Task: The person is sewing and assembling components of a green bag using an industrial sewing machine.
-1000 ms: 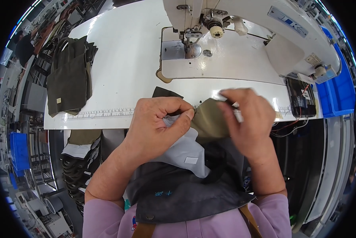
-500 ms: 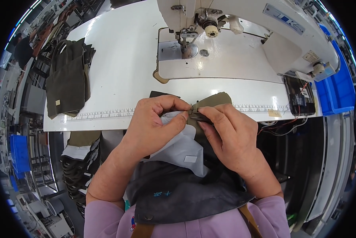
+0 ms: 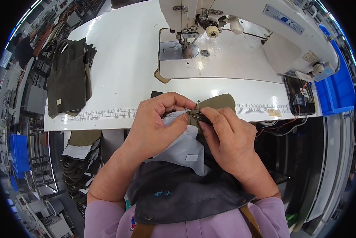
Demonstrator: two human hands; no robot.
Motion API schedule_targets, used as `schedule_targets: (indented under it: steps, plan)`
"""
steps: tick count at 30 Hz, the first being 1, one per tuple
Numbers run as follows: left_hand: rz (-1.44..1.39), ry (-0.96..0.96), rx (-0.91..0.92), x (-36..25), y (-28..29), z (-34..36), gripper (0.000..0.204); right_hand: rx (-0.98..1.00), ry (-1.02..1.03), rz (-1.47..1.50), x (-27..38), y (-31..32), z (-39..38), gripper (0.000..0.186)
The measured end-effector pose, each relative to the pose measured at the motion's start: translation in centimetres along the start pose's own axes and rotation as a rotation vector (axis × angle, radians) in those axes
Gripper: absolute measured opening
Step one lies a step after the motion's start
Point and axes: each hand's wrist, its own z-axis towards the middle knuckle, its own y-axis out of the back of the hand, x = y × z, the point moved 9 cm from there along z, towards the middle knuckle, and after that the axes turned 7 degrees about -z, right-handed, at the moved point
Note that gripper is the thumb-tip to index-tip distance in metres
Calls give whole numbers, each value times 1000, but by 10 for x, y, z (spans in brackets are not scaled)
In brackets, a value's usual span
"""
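Just off the table's front edge, my left hand (image 3: pixel 154 125) pinches the seam of an olive fabric piece (image 3: pixel 221 104) backed with pale grey lining. The olive part lies over the edge of the tabletop. Below the fingers hangs the grey lining (image 3: pixel 182 148), with a small white label on it. My right hand (image 3: pixel 229 137) is closed beside the same seam, holding a narrow dark pointed tool (image 3: pixel 200 116) between thumb and fingers. Its kind is mostly hidden by the fingers. The two hands' fingertips nearly meet at the seam.
A white sewing machine (image 3: pixel 281 35) stands at the back right, its needle over the metal plate. Dark olive fabric pieces (image 3: pixel 66 79) lie stacked at the table's left. More pieces (image 3: pixel 80 158) hang below the left edge. A blue bin (image 3: pixel 334 87) is at far right.
Both hands stay at the seam with small finger movements. The olive fabric has shifted slightly to the right, and its folded seam shows a little more between the fingertips.
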Motion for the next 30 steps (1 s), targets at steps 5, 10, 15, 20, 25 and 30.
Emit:
schedule_targets:
  steps: [5, 10, 15, 20, 25, 30]
  plan:
    - [3, -31, -8, 0, 0, -2, 23, 28, -25, -4, 0, -1, 1, 31]
    - [20, -15, -13, -2, -1, -3, 22, 44, -51, 26, -1, -1, 0, 31]
    - [21, -48, -28, -1, -1, -3, 21, 67, -54, 57, -2, -3, -3, 32]
    - [-3, -61, -42, -1, 0, -5, 19, 74, -77, 69, -2, -2, -1, 32]
    - [6, -51, -25, 1, -2, -6, 20, 64, -83, 101, -3, -6, -3, 32]
    - [20, -35, -28, 0, -2, -6, 20, 87, -92, 94, -4, -5, -6, 33]
